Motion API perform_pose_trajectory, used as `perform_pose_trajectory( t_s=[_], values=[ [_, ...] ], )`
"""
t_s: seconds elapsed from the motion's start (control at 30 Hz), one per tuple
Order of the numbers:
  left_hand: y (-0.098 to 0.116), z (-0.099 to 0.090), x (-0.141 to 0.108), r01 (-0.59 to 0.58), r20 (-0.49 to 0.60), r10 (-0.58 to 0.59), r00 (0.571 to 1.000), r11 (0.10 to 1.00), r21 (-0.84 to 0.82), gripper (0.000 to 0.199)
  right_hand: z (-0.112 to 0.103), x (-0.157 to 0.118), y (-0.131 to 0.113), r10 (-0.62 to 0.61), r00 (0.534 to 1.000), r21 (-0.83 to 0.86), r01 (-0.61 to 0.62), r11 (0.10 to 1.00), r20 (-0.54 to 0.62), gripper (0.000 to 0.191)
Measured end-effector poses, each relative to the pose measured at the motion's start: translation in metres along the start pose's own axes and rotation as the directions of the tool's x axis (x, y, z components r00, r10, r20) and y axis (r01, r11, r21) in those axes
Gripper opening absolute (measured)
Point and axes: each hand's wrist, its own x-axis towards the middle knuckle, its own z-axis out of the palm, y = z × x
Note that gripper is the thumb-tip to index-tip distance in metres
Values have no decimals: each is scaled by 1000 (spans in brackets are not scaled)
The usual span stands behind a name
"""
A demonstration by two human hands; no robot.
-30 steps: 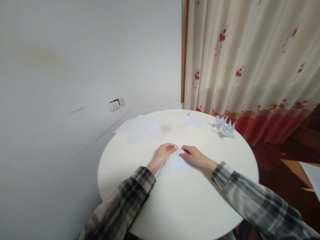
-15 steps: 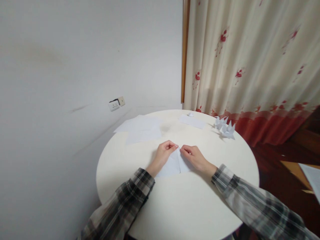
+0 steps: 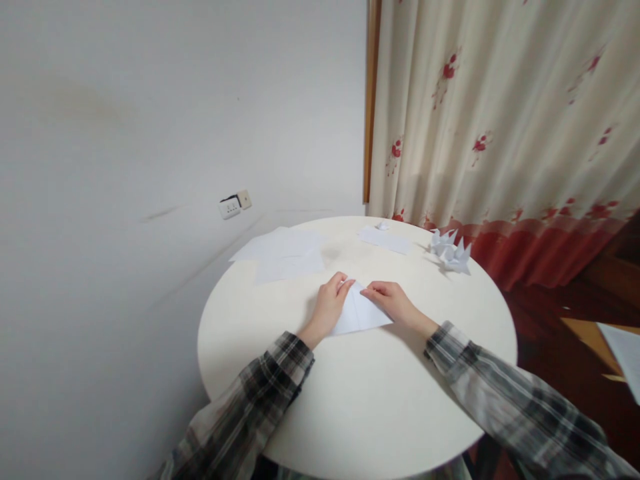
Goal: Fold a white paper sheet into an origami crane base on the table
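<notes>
"Round and white, the table (image 3: 390, 400) stood between a pale wall (image 3: 125, 200) and a flowered curtain (image 3: 500, 100). What lay on it?"

"Some loose sheets (image 3: 285, 250) overlapped at the far left. Toward the back was a smaller sheet (image 3: 385, 239) with a little folded piece (image 3: 383, 226) at its far edge, and pointed paper figures (image 3: 455, 258) clustered by the right rim."

"And the folded paper (image 3: 356, 315)?"

"Near the middle of the tabletop, between both hands, a triangle with its tip pointing away and a crease running down from it."

"How were the fingers?"

"Left hand (image 3: 327, 307): thumb and fingers pinched it beside the tip. Right hand (image 3: 397, 305): thumb and curled forefinger gripped the slanting edge just below. I couldn't tell how the remaining right fingers sat."
</notes>
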Motion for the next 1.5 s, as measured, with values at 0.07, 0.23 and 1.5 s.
perform_pose_trajectory(
  t_s=[0.07,0.23,1.5],
  values=[
    [-4,2,1,36,41,-35,999,998,-43,18,-3,2,1,17,999,-3,-17,1000,-36,37],
    [-14,6,5,93,153,-68,986,983,-161,19,-17,4,6,69,995,-6,-70,998,-73,41],
    [1,1,-11,332,409,-46,911,671,-663,74,-16,-2,8,58,998,659,-36,751,-12,48]
  ],
)
